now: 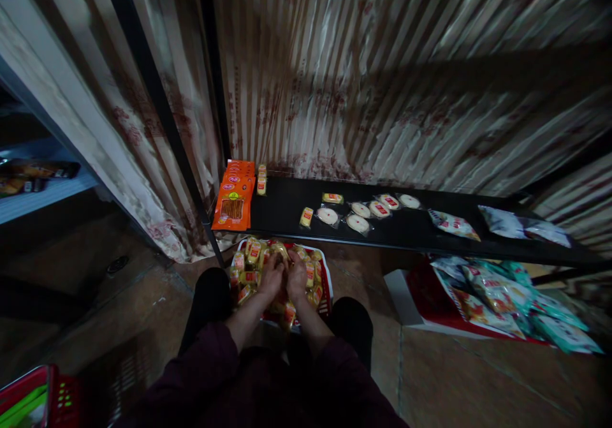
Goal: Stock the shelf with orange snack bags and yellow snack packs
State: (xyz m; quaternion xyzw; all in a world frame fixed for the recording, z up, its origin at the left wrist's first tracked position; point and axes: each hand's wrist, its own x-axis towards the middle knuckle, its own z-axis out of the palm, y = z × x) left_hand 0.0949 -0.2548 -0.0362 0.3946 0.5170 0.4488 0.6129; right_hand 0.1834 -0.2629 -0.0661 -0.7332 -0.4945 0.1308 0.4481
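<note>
Between my knees stands a red and white basket with several small yellow packaged snacks. Both hands are over its middle, close together. My left hand and my right hand have their fingers curled around a yellow packet at the basket's far side. Fingertips are partly hidden and dim. On the black shelf beyond lie yellow packets, round white packaged pieces and, at the left end, orange packs.
White and blue bags lie on the shelf's right part. Below stands a red and white box with green and white bags. A red basket is at the lower left. Black posts and a curtain stand behind.
</note>
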